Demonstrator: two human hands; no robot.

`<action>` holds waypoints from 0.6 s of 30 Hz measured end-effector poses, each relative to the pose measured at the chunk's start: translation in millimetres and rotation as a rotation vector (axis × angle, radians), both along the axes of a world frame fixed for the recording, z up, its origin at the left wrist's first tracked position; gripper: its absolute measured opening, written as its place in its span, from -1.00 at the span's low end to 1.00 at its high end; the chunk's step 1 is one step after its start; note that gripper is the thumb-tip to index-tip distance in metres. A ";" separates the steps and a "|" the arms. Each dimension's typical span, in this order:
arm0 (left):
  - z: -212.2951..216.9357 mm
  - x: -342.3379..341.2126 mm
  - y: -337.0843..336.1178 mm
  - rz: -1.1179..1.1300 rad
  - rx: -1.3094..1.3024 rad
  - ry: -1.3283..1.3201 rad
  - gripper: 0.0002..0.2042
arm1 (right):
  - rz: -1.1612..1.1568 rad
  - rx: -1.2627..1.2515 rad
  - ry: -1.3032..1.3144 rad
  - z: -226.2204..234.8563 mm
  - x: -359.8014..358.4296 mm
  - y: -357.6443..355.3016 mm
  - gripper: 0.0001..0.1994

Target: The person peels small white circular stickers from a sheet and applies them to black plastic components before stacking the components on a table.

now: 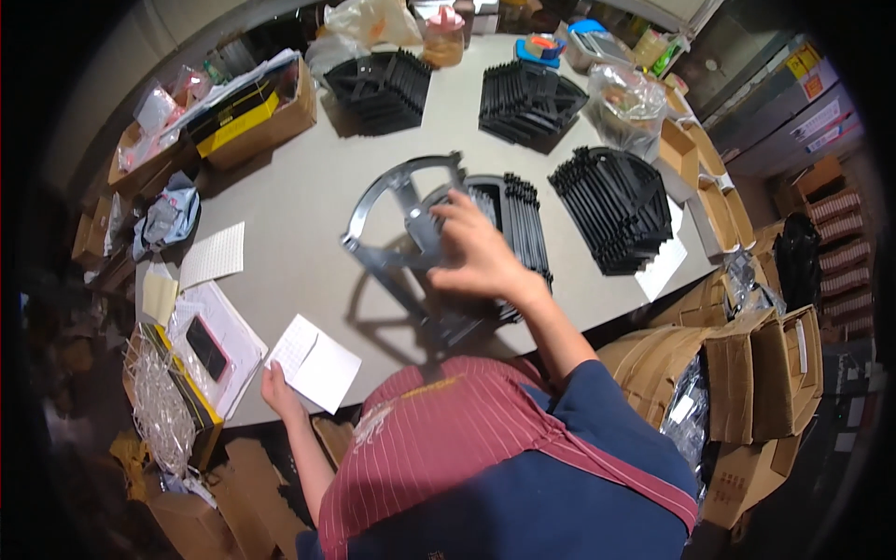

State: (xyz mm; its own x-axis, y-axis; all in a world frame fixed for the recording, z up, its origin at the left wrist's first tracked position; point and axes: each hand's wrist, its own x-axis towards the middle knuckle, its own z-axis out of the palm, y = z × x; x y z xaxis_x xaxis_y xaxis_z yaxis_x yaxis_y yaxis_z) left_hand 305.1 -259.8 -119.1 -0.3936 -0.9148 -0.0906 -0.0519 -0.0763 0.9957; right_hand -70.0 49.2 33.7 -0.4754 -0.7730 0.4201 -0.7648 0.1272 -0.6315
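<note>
My right hand is over the middle of the table, its fingers closed on the central part of a black fan-shaped frame with a curved rim and spokes. The frame is tilted, slightly blurred, and casts a shadow on the table. Right beside it, partly behind my hand, stands a stack of similar black frames. At the front edge of the table my left hand pinches the corner of a folded white paper sheet with small printed rows on one half.
More stacks of black frames stand at the far left, far right and right. A phone lies on papers at the left. Cardboard boxes line the table's sides. A pink-lidded jar stands at the back.
</note>
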 end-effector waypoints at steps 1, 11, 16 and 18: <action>4.3 -8.1 1.3 -0.015 -0.009 -0.004 -0.72 | -0.039 0.015 -0.018 -2.9 -4.2 9.3 -0.54; 10.5 -5.1 7.6 0.048 -0.022 -0.057 -0.71 | -0.161 -0.029 -0.101 -33.5 -24.3 37.0 -0.61; 9.4 -7.9 8.2 0.029 -0.050 -0.043 -0.71 | -0.231 0.155 -0.076 -72.8 -33.3 36.6 -0.59; 7.9 -10.4 5.3 0.035 -0.071 -0.059 -0.71 | -0.251 0.164 -0.064 -69.6 -35.2 36.7 -0.59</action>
State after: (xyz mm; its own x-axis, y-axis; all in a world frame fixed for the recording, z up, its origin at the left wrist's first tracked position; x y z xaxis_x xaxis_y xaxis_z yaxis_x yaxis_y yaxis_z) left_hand 294.7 -254.4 -111.1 -0.3569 -0.9330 -0.0469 -0.1092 -0.0082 0.9940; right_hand -105.2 85.9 -35.9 -0.6817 -0.6830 0.2623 -0.6557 0.4114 -0.6331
